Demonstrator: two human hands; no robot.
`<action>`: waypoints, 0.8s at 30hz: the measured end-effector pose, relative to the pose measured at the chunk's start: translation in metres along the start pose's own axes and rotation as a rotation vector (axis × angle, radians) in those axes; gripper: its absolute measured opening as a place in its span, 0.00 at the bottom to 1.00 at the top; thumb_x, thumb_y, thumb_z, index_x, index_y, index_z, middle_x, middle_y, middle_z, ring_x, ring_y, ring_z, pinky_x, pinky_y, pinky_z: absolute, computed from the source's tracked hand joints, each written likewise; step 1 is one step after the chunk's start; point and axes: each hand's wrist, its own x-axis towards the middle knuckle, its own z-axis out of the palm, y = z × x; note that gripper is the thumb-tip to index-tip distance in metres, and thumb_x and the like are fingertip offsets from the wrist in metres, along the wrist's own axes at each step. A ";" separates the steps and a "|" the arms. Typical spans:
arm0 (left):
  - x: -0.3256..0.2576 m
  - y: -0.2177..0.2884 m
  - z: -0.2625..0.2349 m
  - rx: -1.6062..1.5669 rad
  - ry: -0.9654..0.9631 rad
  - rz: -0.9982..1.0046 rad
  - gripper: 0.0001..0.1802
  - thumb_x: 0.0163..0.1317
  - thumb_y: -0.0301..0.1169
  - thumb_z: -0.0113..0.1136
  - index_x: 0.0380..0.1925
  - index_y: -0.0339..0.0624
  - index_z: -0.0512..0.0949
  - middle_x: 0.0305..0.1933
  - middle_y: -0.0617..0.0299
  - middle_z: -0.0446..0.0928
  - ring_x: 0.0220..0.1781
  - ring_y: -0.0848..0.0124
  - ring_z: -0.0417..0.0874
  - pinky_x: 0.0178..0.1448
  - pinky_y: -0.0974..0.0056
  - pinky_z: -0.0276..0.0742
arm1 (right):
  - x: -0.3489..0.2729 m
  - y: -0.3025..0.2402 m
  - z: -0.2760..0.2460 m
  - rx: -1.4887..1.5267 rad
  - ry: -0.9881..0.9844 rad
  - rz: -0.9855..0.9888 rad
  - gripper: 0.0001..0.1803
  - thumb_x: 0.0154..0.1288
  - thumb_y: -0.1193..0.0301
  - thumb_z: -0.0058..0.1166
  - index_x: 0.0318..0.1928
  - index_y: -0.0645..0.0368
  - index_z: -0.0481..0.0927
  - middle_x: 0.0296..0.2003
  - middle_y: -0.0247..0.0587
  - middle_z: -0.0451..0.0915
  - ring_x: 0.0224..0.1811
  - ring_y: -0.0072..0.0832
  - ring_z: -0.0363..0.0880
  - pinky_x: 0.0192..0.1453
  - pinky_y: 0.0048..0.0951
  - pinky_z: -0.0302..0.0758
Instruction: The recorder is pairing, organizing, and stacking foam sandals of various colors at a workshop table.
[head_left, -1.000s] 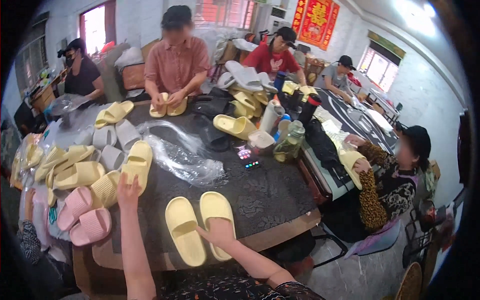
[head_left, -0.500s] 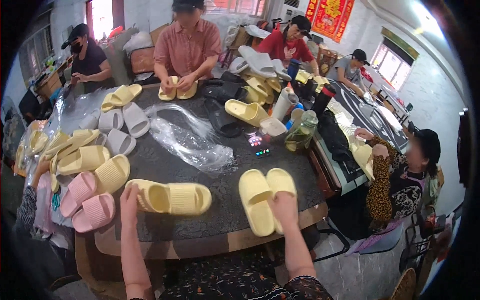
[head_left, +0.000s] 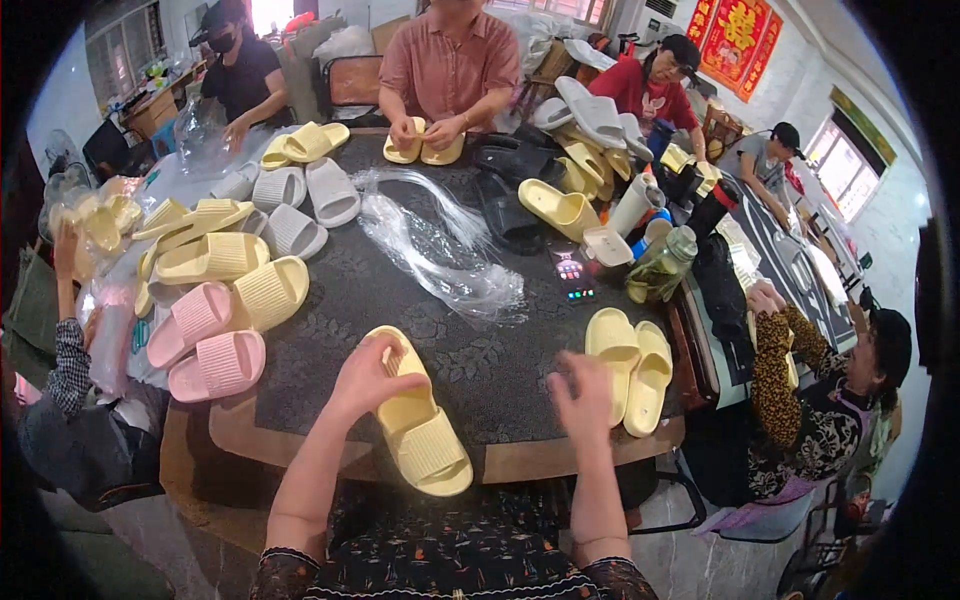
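Observation:
My left hand (head_left: pixel 368 382) grips a pale yellow slipper (head_left: pixel 430 445) by its heel end. The slipper slants over the table's near edge, its ribbed strap toward me. Whether a second slipper is nested in it I cannot tell. My right hand (head_left: pixel 582 392) is raised, fingers bent and apart, with nothing in it. Just right of that hand lies a yellow pair of slippers (head_left: pixel 628 365), side by side with straps at the far end. Left of my left hand are pink slippers (head_left: pixel 218 366) and more yellow slippers (head_left: pixel 270 293).
Clear plastic bags (head_left: pixel 430 245) lie mid-table, near a phone (head_left: pixel 573 274) and a green-lidded bottle (head_left: pixel 664 265). Grey slippers (head_left: pixel 332 192) sit far left; black slippers (head_left: pixel 508 212) sit beyond the bags. Across the table a person in a pink shirt (head_left: pixel 450 65) handles yellow slippers. Other people work around.
My left hand has moved right and turned its slipper from lying sideways to pointing toward me. My right hand has let go of the yellow pair. The view has shifted left.

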 end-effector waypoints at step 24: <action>-0.030 0.006 0.009 0.082 0.326 -0.245 0.27 0.46 0.48 0.72 0.39 0.43 0.76 0.43 0.52 0.77 0.47 0.52 0.80 0.50 0.52 0.76 | -0.040 -0.098 0.088 -0.034 -0.287 -0.222 0.11 0.53 0.66 0.62 0.35 0.55 0.76 0.36 0.44 0.71 0.42 0.42 0.72 0.41 0.43 0.75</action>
